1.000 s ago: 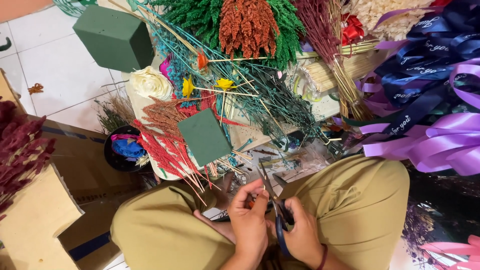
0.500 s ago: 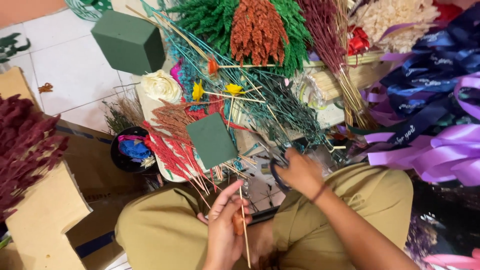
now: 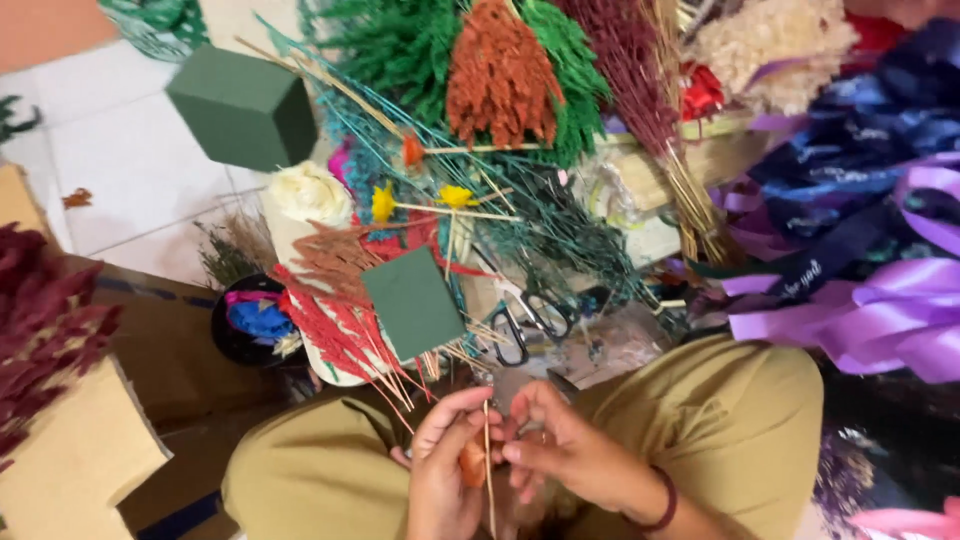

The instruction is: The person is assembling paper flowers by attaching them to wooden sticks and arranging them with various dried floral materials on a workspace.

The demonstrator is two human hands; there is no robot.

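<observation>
My left hand (image 3: 447, 462) and my right hand (image 3: 560, 452) meet over my lap, between my knees in tan trousers. Both pinch a thin wooden stick (image 3: 489, 470) that stands upright, with a small orange piece (image 3: 472, 463) against it in my left fingers. Black-handled scissors (image 3: 528, 322) lie on the floor just beyond my hands, untouched. A small flat green foam block (image 3: 412, 302) rests in front of my left knee among red dried stems (image 3: 335, 330).
A large green foam block (image 3: 242, 108) sits on white tiles at upper left. Dried flowers in green, orange and maroon (image 3: 500, 75) fill the top. Purple and dark blue ribbons (image 3: 880, 270) pile at right. Cardboard (image 3: 70, 450) lies at lower left.
My right hand put the scissors down on the floor ahead and came back to my lap. It now joins my left hand on the stick.
</observation>
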